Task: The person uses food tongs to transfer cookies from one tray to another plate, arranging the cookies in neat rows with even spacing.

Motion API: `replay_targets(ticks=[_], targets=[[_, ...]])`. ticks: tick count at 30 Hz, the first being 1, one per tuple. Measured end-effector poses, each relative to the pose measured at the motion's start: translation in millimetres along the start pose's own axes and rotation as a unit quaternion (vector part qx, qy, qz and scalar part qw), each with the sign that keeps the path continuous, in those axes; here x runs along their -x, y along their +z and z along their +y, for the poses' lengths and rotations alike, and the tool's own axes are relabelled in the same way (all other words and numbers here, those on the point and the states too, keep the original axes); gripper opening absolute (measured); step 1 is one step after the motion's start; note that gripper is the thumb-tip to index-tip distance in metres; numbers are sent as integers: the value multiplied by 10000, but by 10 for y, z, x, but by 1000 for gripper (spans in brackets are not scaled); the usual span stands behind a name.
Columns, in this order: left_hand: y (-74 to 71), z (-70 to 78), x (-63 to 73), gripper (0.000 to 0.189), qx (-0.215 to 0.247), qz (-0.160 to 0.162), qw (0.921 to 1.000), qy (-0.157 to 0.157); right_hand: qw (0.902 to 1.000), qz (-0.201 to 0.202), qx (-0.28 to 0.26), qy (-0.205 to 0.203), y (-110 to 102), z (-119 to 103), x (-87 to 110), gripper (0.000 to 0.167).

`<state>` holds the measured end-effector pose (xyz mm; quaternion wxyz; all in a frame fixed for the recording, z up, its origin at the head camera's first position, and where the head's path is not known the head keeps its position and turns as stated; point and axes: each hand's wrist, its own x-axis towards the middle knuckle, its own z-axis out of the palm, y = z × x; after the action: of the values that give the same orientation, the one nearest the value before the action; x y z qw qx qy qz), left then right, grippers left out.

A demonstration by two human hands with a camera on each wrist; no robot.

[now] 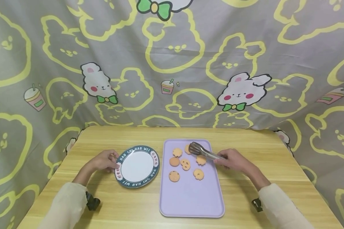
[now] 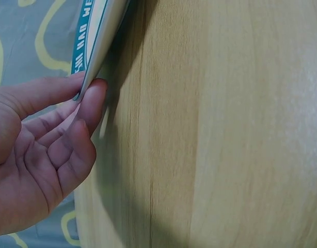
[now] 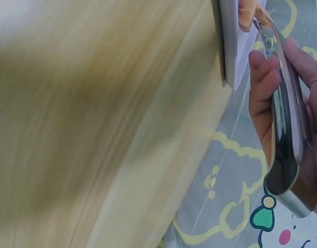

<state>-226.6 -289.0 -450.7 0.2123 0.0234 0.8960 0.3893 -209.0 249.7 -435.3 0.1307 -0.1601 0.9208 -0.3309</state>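
My left hand (image 1: 105, 161) pinches the left rim of a round plate (image 1: 137, 167) with a white middle and a dark green lettered border. In the left wrist view the plate's edge (image 2: 99, 51) sits between thumb and fingers. Metal tongs (image 1: 204, 152) are gripped in my right hand (image 1: 232, 159), pointing left over a lilac tray (image 1: 190, 200). The tongs' tip is at a cookie (image 1: 187, 149) near the tray's far end; whether they clasp it is unclear. The right wrist view shows fingers and thumb around the tongs (image 3: 285, 124).
Several more cookies lie on the tray's far half, among them a smiley one (image 1: 185, 164) and a round one (image 1: 174, 176). The wooden table (image 1: 126, 206) ends at a grey patterned curtain (image 1: 189, 105) behind. Plate and tray stand a small gap apart.
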Motion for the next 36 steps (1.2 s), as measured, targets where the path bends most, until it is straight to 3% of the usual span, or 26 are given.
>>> replay_targets(ticks=[9,18,26,36], targets=[[7,3,9,39,-21,-14,10000,-50,9999,97,-41,-131,-17,-208,-85,24],[6,14,7,31,-120,-25,9999,-71,9985,-30,-435,-325,111,-602,-292,28],[-1,39,0,30,-165,-48,9998,-28,9960,-328,-569,-605,360,-882,-509,27],[-18,20,-11,30,-144,-151,9998,40,9932,-951,-374,-557,743,-1164,-666,26]])
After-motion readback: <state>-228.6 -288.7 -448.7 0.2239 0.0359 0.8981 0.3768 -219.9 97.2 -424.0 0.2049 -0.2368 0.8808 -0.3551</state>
